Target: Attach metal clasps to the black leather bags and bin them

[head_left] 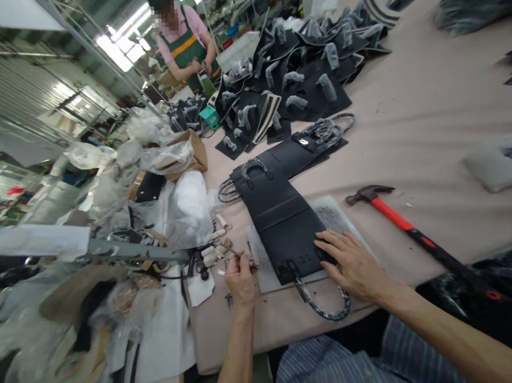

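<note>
A black bag panel [279,213] with wrapped loop handles lies unfolded on a pale board [349,227] in front of me. My right hand [351,261] rests on the panel's near right edge, fingers spread. One handle [326,314] loops over the board's near edge. Left of the panel, my left hand [241,276] pinches at a small piece too tiny to make out. Close by that hand lie small white rolls and metal bits [216,249]. To the right of the board rests a claw hammer [396,214] with a red and black handle.
More black bags [297,151] lie just beyond the panel, and a heap of black pieces with wrapped handles [300,67] covers the far table. Plastic bags and a cardboard box [198,151] crowd the left. A person [188,42] in a green apron stands at the back.
</note>
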A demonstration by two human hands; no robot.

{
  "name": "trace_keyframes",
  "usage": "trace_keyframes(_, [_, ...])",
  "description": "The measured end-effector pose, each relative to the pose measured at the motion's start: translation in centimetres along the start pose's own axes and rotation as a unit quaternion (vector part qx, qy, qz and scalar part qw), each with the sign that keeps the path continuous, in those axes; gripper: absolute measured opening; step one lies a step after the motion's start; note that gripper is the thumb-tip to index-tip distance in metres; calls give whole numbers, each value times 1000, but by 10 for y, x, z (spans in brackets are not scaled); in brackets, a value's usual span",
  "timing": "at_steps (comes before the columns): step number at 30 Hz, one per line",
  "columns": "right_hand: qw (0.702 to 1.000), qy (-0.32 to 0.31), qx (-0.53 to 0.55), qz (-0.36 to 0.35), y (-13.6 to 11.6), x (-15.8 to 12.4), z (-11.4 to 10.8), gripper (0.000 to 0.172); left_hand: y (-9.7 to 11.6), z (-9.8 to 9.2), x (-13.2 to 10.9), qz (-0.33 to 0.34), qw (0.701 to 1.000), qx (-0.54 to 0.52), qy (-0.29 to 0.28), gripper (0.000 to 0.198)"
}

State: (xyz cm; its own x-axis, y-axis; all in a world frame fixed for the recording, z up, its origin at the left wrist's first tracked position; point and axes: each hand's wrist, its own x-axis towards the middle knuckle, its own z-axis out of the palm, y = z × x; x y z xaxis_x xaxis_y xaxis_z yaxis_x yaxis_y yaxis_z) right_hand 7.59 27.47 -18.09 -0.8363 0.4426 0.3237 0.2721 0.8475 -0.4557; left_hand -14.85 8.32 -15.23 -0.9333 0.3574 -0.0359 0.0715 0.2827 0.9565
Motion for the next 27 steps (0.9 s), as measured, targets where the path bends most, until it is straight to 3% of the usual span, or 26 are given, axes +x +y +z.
trace_keyframes(2, [1000, 9, -10, -8, 2, -1, 6, 42, -6, -25, 12, -7, 991, 134, -2, 33])
trace_keyframes(5, [999, 17, -27, -12, 1, 1, 11, 41, -15, -49, 19, 7, 942, 336, -16, 25])
trace_keyframes(9, [998, 22, -55, 3, -4, 4, 13, 42, -8, -42, 11, 41, 860, 509, -26, 11])
trace_keyframes(11, [998, 19, -61, 5, -5, 5, 13, 42, 2, -30, 10, 92, 839, 536, -11, 16])
trace_keyframes(14, [998, 19, -64, -3, -6, 5, 13, 42, 16, -12, 23, 121, 862, 491, -23, 15])
trace_keyframes(16, [998, 21, -67, -7, -5, 5, 13, 41, 19, -5, 38, 59, 902, 422, -67, 8])
trace_keyframes(18, [997, 24, -71, -8, -5, 4, 14, 41, 17, -2, 53, -18, 926, 360, -111, 13])
trace_keyframes(23, [997, 31, -74, -9, -3, 3, 17, 41, 6, -7, 68, -126, 925, 309, -180, 22])
trace_keyframes(27, [997, 33, -72, -5, -3, 3, 18, 41, 2, -12, 67, -150, 915, 322, -191, 12])
